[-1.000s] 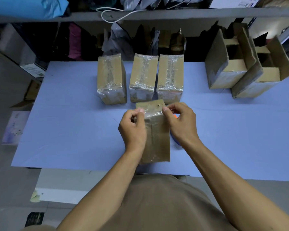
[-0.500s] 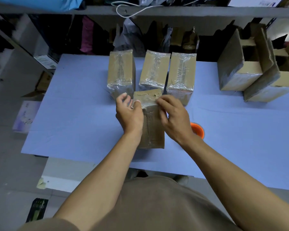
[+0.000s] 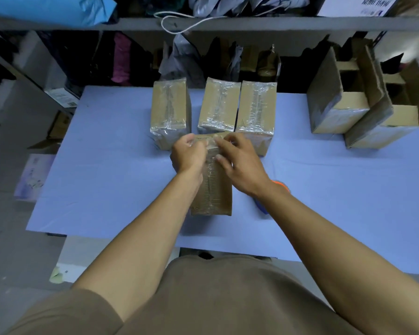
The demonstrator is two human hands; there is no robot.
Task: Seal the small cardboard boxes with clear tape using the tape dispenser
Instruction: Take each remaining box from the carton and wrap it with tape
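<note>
On the blue table (image 3: 102,170), both hands' curled fingers (image 3: 221,157) press tape onto the box (image 3: 215,189).

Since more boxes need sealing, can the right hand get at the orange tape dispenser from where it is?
Probably yes. The tape dispenser lies on the blue table just beneath the right forearm, with nothing on top of it. The right hand is pressing tape on the box, so it must let go first.

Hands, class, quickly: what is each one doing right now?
Left hand: pressing clear tape onto the cardboard box.
Right hand: pressing the same tape down.
</note>
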